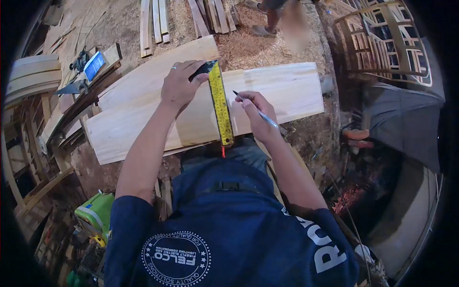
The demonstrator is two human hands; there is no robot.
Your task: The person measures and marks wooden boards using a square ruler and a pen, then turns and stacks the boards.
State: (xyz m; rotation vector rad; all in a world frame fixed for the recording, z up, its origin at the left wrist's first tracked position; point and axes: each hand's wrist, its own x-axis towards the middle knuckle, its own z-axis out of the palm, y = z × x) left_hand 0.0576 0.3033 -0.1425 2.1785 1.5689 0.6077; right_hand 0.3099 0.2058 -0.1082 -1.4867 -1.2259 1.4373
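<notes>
My left hand is closed around the dark case of a tape measure at the far edge of a pale wooden board. The yellow blade runs across the board towards my body, and a small orange-red piece hangs at its near end. In my right hand is a pen, its dark tip close above the wood just right of the blade. Whether the tip touches the board I cannot tell. Behind lies a second pale board, partly covered by the first.
Several narrow wood strips lie on the sawdust-covered ground ahead. At left are a blue-lit device and stacked boards. A green case stands lower left. Wooden frames and a grey sheet are at right. Another person's foot shows ahead.
</notes>
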